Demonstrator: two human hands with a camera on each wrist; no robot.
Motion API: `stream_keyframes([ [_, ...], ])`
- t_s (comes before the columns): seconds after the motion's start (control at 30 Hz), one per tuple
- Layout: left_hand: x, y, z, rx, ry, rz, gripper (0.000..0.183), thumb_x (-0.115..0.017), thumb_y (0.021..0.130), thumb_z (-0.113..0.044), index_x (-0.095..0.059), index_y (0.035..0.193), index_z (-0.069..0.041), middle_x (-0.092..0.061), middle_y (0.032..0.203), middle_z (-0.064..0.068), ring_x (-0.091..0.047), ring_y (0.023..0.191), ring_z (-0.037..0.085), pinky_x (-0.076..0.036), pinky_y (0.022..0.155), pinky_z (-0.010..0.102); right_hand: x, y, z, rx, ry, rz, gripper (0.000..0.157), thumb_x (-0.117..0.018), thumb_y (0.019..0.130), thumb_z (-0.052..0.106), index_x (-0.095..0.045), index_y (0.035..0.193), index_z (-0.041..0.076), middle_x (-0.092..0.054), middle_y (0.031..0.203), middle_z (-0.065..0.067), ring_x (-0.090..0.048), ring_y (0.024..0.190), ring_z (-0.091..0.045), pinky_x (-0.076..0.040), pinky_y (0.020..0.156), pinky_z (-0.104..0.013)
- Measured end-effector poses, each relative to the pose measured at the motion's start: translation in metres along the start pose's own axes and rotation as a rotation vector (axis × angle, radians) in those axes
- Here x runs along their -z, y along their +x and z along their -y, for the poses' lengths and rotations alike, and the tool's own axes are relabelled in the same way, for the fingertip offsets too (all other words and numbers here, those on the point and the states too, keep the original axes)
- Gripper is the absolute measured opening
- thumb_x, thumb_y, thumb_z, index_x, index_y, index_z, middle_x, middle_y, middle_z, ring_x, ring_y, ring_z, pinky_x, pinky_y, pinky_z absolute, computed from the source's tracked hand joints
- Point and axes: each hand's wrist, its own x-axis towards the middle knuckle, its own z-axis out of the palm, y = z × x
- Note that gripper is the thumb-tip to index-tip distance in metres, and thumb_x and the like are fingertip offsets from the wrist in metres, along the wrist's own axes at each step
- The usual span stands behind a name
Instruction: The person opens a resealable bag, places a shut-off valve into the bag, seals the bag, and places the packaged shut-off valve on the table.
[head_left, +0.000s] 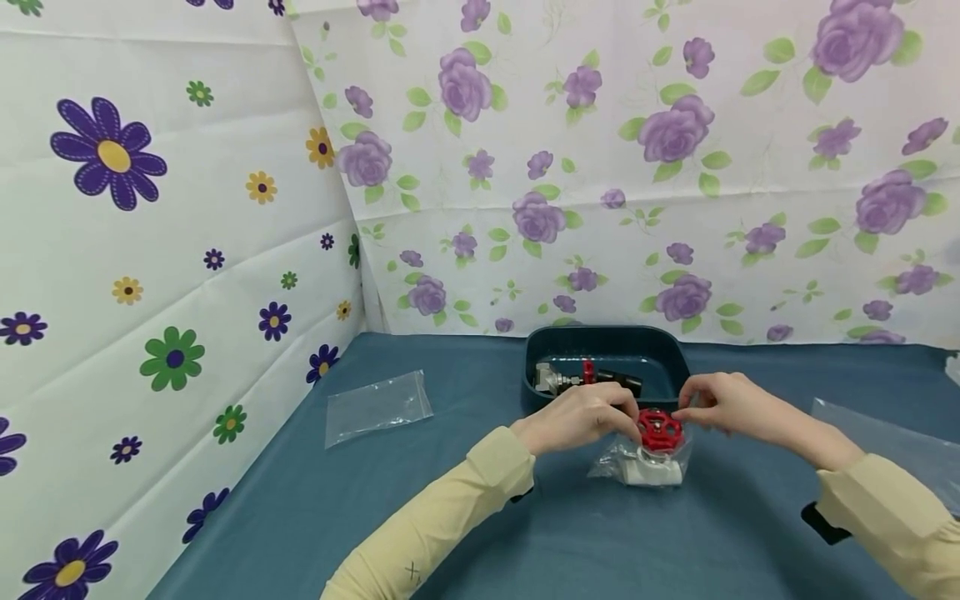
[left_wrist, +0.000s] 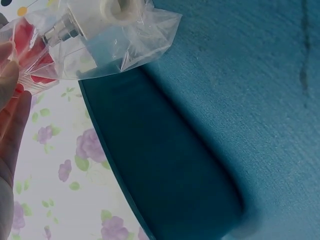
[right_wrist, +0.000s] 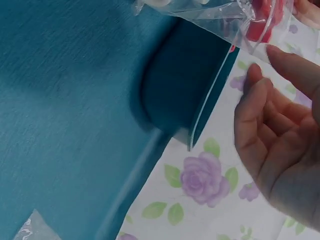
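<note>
Left grip (head_left: 588,414): pinching the clear bag (head_left: 611,461) at the red handwheel (head_left: 660,430). Right grip (head_left: 723,406): fingers curled, thumb at the bag's edge; cannot tell whether it pinches the film. Valve (head_left: 652,472) sits inside the bag, between the hands, in front of the dark tray (head_left: 600,343); contact with the surface (head_left: 570,550) unclear. Valve: white body, spoked red wheel uppermost. Left wrist view adds a metallic stem (left_wrist: 62,31) and the body's round opening; head view hardly resolves these. Only head view shows the tray's contents, including a silver fitting (head_left: 551,379), and the flat plastic bag (head_left: 380,408) at left.
</note>
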Motion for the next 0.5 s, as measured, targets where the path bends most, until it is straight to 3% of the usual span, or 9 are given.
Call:
stream_keyframes([
  [0.1, 0.0, -0.001, 0.001, -0.003, 0.016, 0.001, 0.021, -0.06, 0.086, 0.0, -0.073, 0.086, -0.017, -0.055, 0.094, -0.003, -0.049, 0.087, 0.006, -0.035, 0.078, 0.011, 0.0, 0.003, 0.002, -0.027, 0.024, 0.068, 0.013, -0.062, 0.087, 0.019, -0.062, 0.08, 0.008, -0.053, 0.057, 0.002, -0.05, 0.045, -0.015, -0.046, 0.042, -0.029],
  [0.2, 0.0, -0.001, 0.002, 0.0, 0.03, -0.01, 0.018, -0.061, 0.086, -0.002, -0.072, 0.086, -0.017, -0.057, 0.094, -0.002, -0.049, 0.091, 0.006, -0.036, 0.08, 0.011, 0.001, 0.003, 0.005, -0.025, 0.039, 0.083, 0.013, -0.061, 0.087, 0.011, -0.062, 0.074, 0.009, -0.054, 0.057, 0.001, -0.053, 0.046, -0.016, -0.048, 0.044, -0.029],
  [0.5, 0.002, -0.002, 0.005, 0.021, 0.039, -0.029, 0.017, -0.062, 0.085, 0.001, -0.07, 0.085, -0.015, -0.058, 0.092, -0.002, -0.049, 0.091, 0.009, -0.036, 0.079, 0.012, 0.001, 0.0, 0.018, -0.022, 0.006, -0.027, 0.019, -0.057, 0.086, 0.002, -0.062, 0.07, 0.009, -0.053, 0.054, 0.002, -0.054, 0.045, -0.014, -0.047, 0.043, -0.026],
])
